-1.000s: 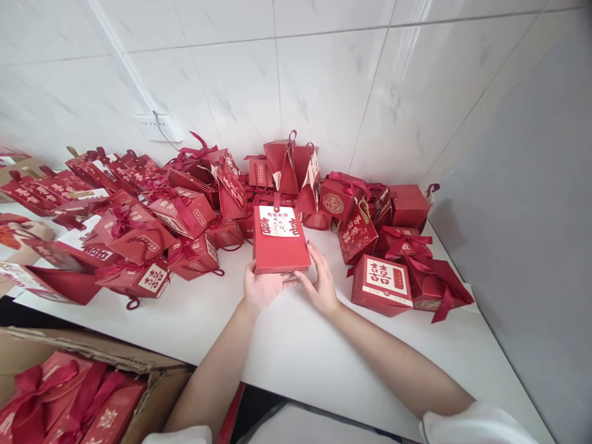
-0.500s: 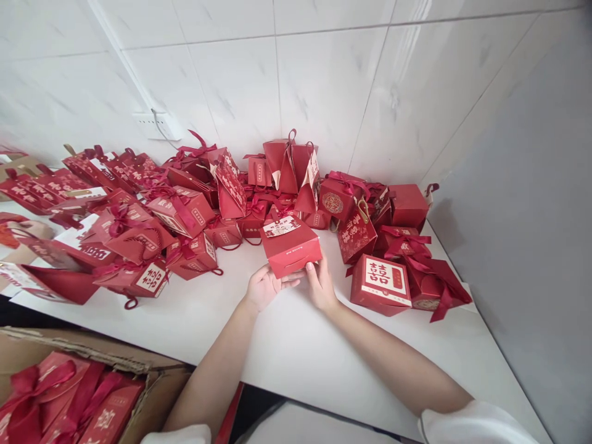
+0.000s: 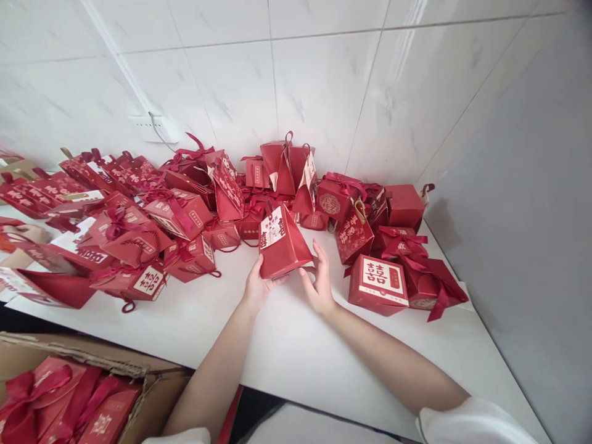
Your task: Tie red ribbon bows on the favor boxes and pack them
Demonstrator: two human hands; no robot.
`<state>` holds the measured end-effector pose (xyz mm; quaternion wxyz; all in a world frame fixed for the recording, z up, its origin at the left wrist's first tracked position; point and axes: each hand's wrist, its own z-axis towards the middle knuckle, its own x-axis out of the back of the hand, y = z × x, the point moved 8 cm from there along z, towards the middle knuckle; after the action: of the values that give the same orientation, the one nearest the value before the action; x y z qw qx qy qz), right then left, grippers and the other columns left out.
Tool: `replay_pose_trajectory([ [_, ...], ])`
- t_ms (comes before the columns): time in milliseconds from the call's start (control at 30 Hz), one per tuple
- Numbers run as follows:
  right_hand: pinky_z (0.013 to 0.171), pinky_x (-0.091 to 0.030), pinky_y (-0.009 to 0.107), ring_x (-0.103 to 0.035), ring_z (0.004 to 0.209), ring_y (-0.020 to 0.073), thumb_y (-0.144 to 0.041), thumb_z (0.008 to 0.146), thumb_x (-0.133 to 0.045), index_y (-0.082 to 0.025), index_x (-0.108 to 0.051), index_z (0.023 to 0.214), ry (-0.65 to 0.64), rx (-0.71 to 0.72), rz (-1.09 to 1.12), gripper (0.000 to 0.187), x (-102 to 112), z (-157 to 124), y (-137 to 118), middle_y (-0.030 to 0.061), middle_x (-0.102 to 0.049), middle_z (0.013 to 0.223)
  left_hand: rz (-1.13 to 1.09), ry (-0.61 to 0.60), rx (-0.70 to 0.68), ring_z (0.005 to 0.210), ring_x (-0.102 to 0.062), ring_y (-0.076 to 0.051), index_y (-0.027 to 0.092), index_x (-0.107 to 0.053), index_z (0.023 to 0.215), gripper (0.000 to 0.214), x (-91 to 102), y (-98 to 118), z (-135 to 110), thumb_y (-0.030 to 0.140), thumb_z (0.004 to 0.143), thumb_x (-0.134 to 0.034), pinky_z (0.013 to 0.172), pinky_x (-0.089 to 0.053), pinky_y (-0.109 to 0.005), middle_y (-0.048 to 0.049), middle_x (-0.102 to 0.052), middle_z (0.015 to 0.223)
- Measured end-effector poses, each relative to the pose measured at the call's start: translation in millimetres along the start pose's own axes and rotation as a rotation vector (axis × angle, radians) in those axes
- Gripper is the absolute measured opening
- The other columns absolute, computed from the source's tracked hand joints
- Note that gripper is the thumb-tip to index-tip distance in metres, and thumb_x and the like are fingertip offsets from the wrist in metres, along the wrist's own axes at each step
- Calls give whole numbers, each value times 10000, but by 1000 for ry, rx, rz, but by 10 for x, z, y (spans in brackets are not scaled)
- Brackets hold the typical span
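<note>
A red gift box (image 3: 285,251) with a white printed panel and red and black lettering is held up over the white table in front of me. It is tilted, its top pointing away and its base toward me. My left hand (image 3: 258,287) grips the lower left corner, thumb along the side and fingers underneath. At the lower right corner, my right hand (image 3: 319,285) has its thumb against the bottom edge and its fingers curved up beside it. Nearest on the right lies another red box (image 3: 379,285) with a white double-happiness label.
Several red boxes with ribbons (image 3: 139,231) crowd the table's left and back, against the tiled wall (image 3: 319,92). Another person's hand (image 3: 32,233) shows at the far left. A cardboard carton (image 3: 152,394) of red boxes stands lower left; a grey panel (image 3: 522,216) borders the right.
The held gift box has turned and tipped, so its printed panel now shows more fully at the left. My right hand's fingers have loosened and spread at its corner.
</note>
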<state>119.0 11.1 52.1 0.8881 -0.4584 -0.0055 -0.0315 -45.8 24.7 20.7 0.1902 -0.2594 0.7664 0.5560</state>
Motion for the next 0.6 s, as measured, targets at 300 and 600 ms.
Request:
replay_pose_trajectory([
  [300,877,-584,459,-556,1225,262,-366,987,-457,-332,-162,1521,-35,59,-30,611,-27,15,-73,161,-122,1599,-168,-41,36,855,-728,-297,126,-692,928,288,-43,15,-44,298,920,-461,658,-608,-396,-115,-754,866],
  [600,848,-591,446,-573,1202,272,-377,977,-470,-308,-183,1523,-62,116,-70,621,-34,0,-150,176,-190,1587,-239,-251,164,742,-732,-280,119,-675,1079,355,-43,44,-238,316,850,-489,451,-557,-289,-139,-740,888],
])
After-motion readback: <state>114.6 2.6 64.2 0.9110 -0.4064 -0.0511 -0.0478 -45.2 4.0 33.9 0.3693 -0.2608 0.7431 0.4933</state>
